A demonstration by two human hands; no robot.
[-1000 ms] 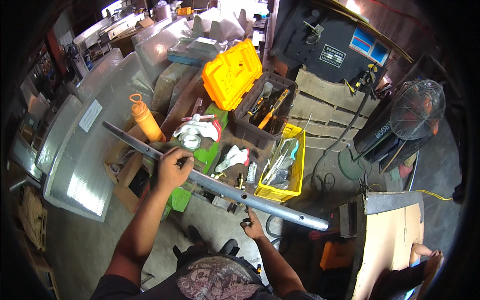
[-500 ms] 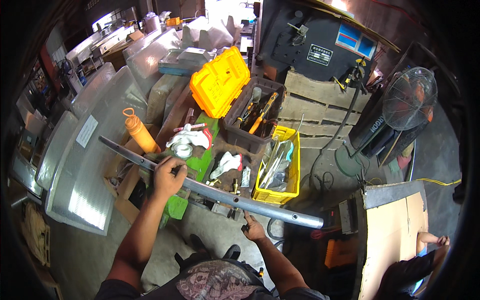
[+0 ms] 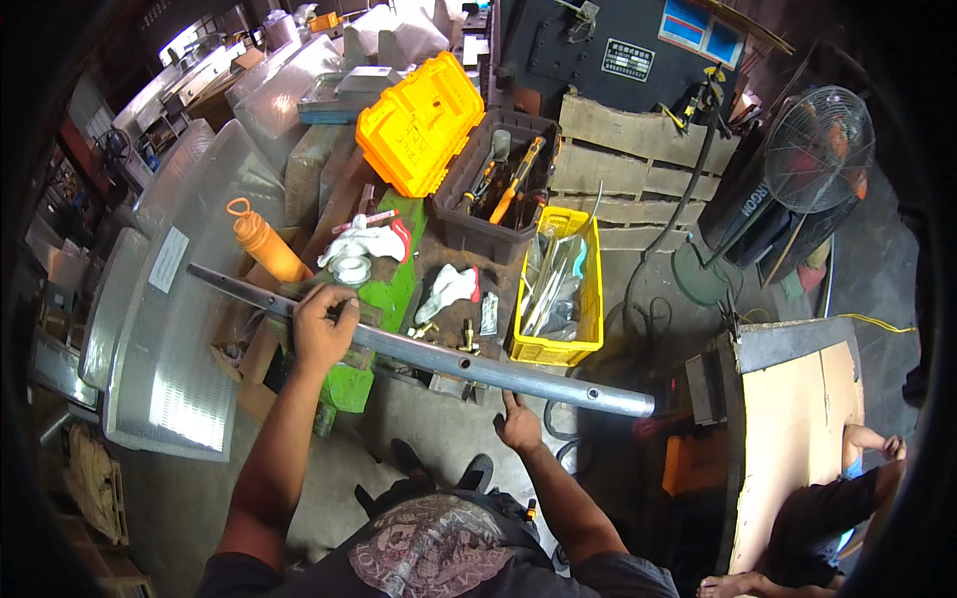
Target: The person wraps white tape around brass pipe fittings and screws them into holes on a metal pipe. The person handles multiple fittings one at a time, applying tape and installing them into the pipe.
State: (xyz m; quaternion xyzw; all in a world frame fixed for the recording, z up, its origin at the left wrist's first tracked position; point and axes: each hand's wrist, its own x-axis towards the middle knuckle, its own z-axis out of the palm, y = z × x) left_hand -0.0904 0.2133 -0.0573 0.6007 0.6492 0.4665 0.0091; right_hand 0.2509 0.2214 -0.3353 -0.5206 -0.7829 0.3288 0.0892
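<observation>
A long grey metal tube point(image 3: 429, 351) with several holes along it lies crosswise in front of me, its right end nearer than its left. My left hand point(image 3: 324, 327) is closed over it left of the middle. My right hand point(image 3: 519, 427) is below the right half, a finger stretched up to the tube's lower edge and the thumb apart; the fingertips are partly hidden. Beyond the tube are white gloves point(image 3: 451, 290), a roll of tape point(image 3: 350, 269), small brass fittings point(image 3: 469, 336) and a red-and-white marker point(image 3: 365, 220).
An orange bottle point(image 3: 267, 245) stands at the left. Behind are an open toolbox point(image 3: 478, 234) with a yellow lid and a yellow basket point(image 3: 558, 351) of metal pieces. Bubble-wrapped panels point(image 3: 194, 309) lean far left. A fan point(image 3: 819, 149) and another person beside cardboard point(image 3: 797, 429) are right.
The view has shifted slightly, so the bench appears higher and further left. Both hands keep about the same places along the tube. The other person's arm and foot show more.
</observation>
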